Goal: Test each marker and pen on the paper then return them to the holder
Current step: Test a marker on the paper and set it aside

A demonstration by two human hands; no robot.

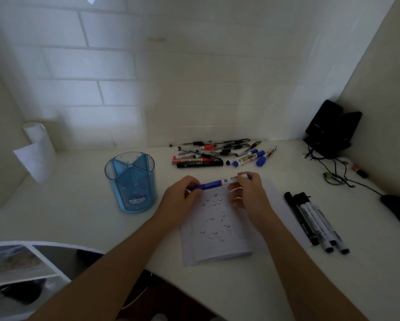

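A blue marker (214, 183) lies level between both hands above the paper (217, 230). My left hand (179, 200) grips its blue cap end. My right hand (250, 193) pinches the white barrel end. The paper lies on the white desk and carries several small red and dark test marks. The blue divided holder (132, 181) stands upright left of the hands. A pile of pens and markers (220, 152) lies behind the paper near the wall. Three black-capped markers (315, 221) lie side by side right of the paper.
A paper roll (38, 151) stands at the far left by the wall. A black device (331, 130) with cables sits in the back right corner. A dark mouse (399, 209) lies at the right edge. The desk edge curves at the lower left.
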